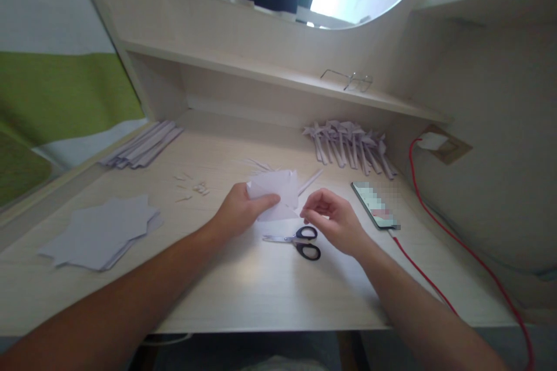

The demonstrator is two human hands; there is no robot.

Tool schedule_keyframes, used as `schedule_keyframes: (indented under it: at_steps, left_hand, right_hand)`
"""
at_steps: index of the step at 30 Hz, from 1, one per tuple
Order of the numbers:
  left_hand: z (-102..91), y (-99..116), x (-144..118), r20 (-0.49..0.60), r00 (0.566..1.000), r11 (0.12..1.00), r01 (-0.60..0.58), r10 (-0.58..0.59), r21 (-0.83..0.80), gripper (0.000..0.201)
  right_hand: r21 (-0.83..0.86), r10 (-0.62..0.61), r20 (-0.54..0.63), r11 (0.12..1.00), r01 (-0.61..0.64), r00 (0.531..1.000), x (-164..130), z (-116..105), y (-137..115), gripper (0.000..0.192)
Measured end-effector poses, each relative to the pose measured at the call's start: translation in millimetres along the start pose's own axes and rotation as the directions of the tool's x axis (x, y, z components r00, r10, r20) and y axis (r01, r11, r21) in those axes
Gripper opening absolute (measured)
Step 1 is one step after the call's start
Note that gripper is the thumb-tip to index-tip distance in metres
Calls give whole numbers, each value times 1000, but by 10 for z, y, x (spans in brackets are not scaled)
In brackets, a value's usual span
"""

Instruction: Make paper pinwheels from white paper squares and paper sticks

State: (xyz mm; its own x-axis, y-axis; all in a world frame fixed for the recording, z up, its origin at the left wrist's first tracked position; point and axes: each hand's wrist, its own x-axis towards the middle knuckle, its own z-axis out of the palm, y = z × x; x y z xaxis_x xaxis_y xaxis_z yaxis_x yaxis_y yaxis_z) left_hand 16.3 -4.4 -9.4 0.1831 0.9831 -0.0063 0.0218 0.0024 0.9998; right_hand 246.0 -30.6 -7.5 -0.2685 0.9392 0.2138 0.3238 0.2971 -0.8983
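The left hand [238, 208] pinches a folded white paper [276, 194] near the middle of the desk [270, 290], thumb on top, while the right hand [333, 220] hovers loosely curled at the paper's 3 o'clock edge, gripping nothing that I can make out. Scissors [298, 240] lie flat at 6 o'clock of the paper, just under the right hand. A phone [375, 204] lies at 3 o'clock, paper pinwheels [350, 145] at 1 o'clock, paper strips [143, 145] at 10 o'clock and a sheet stack [102, 232] at 8 o'clock.
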Motion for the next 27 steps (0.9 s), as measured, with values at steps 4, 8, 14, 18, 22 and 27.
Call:
schedule_keyframes:
  at_steps: [4,8,14,18,22,27]
  left_hand:
    - [-62,21,54,-77,997,999,-4,-1,-53,31]
    - [-86,34,71,-107,994,992,-21,8,-124,35]
    - [-111,9,89,-125,992,991,-17,0,-136,36]
    - [-151,40,114,-107,994,963,-38,9,-268,38]
    - [-183,128,116,-94,995,907,-73,38,-415,41]
    - [-208,166,104,-85,995,873,-89,54,-480,38]
  right_hand:
    - [-432,146,295,902,-4,944,-12,-205,-110,7]
    - [-675,245,366,734,74,898,-17,-222,-150,24]
    - [-705,281,416,700,112,865,-6,-122,-163,12]
    - [-697,304,411,712,82,859,8,-169,-170,12]
    - [-610,325,416,792,-4,849,27,-229,-95,11]
    - [-443,332,349,883,-158,876,53,-232,30,8]
